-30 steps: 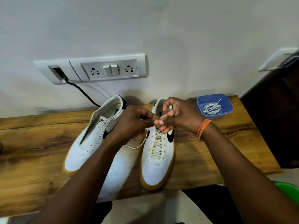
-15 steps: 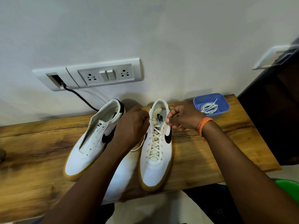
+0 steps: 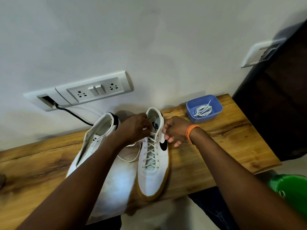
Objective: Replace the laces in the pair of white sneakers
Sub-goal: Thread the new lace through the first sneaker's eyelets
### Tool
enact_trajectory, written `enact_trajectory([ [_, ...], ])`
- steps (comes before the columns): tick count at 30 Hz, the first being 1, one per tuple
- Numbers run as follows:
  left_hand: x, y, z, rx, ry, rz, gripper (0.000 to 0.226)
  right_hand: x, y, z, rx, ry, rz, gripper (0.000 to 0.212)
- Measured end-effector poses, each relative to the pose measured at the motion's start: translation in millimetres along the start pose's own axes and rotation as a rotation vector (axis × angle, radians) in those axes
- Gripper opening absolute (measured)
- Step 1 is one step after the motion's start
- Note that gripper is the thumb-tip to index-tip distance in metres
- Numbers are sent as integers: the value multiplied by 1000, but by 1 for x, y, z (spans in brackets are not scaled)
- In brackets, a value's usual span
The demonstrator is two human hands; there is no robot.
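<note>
We saw two white sneakers lying side by side on the wooden table [image 3: 232,146], toes pointing toward the person. The right sneaker [image 3: 153,171] carried a lace [image 3: 150,153] crossed through its eyelets almost up to the collar, and a loose length of that lace looped down onto the table between the two shoes. The left sneaker [image 3: 93,143] lay tilted beside it with bare eyelets, partly covered by the left forearm.

The left hand [image 3: 134,130] sat at the top of the right sneaker on its inner side, fingers curled in a grip that pinched the lace near the uppermost eyelets. The right hand [image 3: 174,130] was at the outer side of the same collar, thumb and forefinger pressed together in a grip at the shoe's edge with the other fingers loosely curled below; we took it to be pinching the other lace end, though the end itself was too small to make out clearly. An orange band [image 3: 191,131] circled the right wrist.

Near the table's far right corner stood a blue tub [image 3: 216,112] holding a coiled bundle of white laces [image 3: 203,111], well apart from the shoes. On the wall behind, a socket panel [image 3: 96,90] was mounted, with a black cable [image 3: 74,114] running down from its left end toward the left sneaker's heel. A green object [image 3: 292,191] showed at the lower right edge.
</note>
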State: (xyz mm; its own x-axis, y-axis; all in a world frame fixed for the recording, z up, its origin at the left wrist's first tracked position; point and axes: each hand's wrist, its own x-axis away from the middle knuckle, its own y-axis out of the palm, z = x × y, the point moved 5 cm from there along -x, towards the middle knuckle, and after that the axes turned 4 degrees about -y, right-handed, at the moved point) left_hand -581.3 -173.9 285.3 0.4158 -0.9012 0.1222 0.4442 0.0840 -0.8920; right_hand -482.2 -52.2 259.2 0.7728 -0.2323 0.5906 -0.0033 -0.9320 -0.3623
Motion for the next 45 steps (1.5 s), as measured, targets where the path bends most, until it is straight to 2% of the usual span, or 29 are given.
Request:
enact_trajectory([
  [4,-5,1,-5,21,-2,-16,9,-1,3,0,-25,-2,16,15],
  [10,-11,3,-2,-22,-73,-49,8,-6,4,1,-43,-1,31,15],
  [15,-8,12,-17,139,-147,-32,5,-10,4,4,-22,-18,45,16],
  [19,-10,16,-18,142,-163,-48,6,-11,4,4,-6,-29,69,20],
  [21,-12,17,-13,120,-178,-86,16,-12,4,4,3,-30,80,20],
  [23,-12,20,-8,95,-167,-124,20,-12,4,5,7,-31,89,16],
  [27,-8,17,-10,94,-145,-74,11,-11,3,7,6,-43,83,12],
  [31,-7,18,-9,-12,-123,-61,26,-13,4,7,3,-53,87,11],
  [36,-9,19,-8,-23,-64,-36,17,-14,5,8,5,-53,93,14],
  [39,-4,18,-8,55,-40,13,10,-15,5,7,9,-55,92,12],
  [45,-1,23,-18,198,-147,3,11,-12,5,4,67,-110,98,11],
])
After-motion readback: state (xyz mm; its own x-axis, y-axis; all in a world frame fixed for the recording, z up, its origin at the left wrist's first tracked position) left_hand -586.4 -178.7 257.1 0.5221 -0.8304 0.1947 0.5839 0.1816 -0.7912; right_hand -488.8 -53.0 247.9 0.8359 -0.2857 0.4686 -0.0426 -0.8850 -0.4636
